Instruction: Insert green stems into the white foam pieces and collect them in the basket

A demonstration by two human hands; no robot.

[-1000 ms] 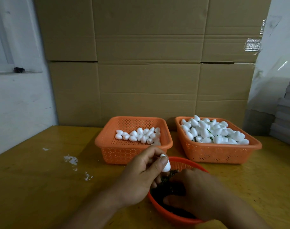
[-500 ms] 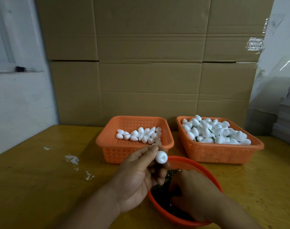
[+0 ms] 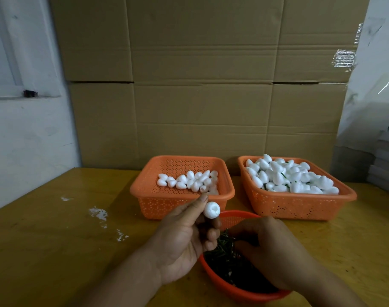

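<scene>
Over the last second we have turned the foam piece (image 3: 211,209) in our left hand (image 3: 182,241): it lay sideways between thumb and fingers, and now its flat end, with a small dimple in the middle, faces up toward us. We judge that the dimple is where a stem goes, so the piece is presented and only the stem is missing.

Furthest left on the table (image 3: 56,240) are a few white crumbs (image 3: 98,213). Next comes our left hand, thumb and fingertips pinching the foam piece just above the near rim of the left basket (image 3: 144,191), which holds a thin layer of plain foam pieces. The held piece is white, rounded, grainy, and looks clean and undented.

Below and right of it sits the round bowl (image 3: 240,292) of dark green stems (image 3: 222,253). Our right hand (image 3: 273,251) has lifted a little from deep in the bowl and now hovers over the stems with fingers curled; its fingertips are hidden, so we cannot tell whether a stem is pinched.

Furthest right, the right basket (image 3: 300,207) is heaped with foam pieces, green bits showing between them, so we take it as the collecting basket.
</scene>
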